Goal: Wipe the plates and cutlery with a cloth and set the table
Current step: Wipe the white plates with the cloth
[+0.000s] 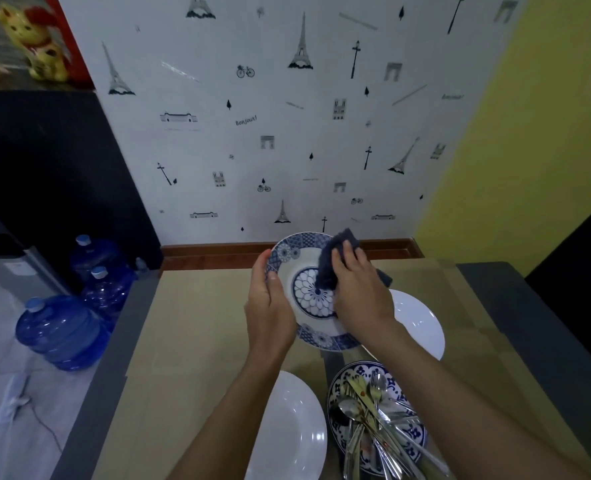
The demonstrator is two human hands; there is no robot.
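My left hand [269, 306] held the blue plate [299, 292] tilted above the surface [200, 323], fingers clamped on its left rim. My right hand [359, 289] pressed the cloth [333, 258] to the plate's middle, fingers together, gripping it. Cutlery [373, 414] lay heaped on a dish [356, 370] nearer me.

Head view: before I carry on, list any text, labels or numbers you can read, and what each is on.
"Bonjour!": printed on the wallpaper, left of centre.
A second script word on the wallpaper by the yellow wall: too blurred to read.
A white label on the grey appliance at left: too blurred.
The blue-patterned plate, cloth and cutlery: no text visible.
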